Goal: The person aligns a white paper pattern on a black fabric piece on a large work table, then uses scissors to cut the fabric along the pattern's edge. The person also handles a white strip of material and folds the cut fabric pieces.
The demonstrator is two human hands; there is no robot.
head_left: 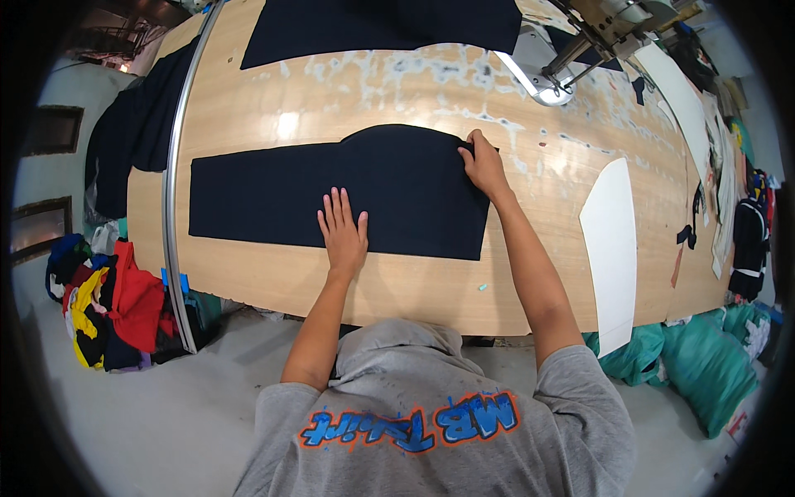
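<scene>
Head view: light wood table [431, 294] takes up most of the scene, surface patchy and worn toward the far side. Dark navy panel [273, 195] lies flat on it, near the person's edge. Second dark cloth [381, 29] farther back. Dark fabric heap [149, 116] at far left, beyond a metal rail [175, 166] that cuts it off from the panel. Machine [625, 21] with metal base stands beyond the panel's right end, well apart from it. Green sacks [704, 364] on the floor right, coloured clothes pile [116, 306] on the floor left. White pattern-like piece [611, 240] right of the right forearm, overhanging the near edge. Left hand [342, 228] flat on the panel's near edge, fingers straight, slightly spread, gripping nothing. Right hand [483, 166] at the upper right corner, fingers bent, thumb close; can't tell if it pinches the cloth. Small turquoise bit [483, 287] near the panel's lower right.
</scene>
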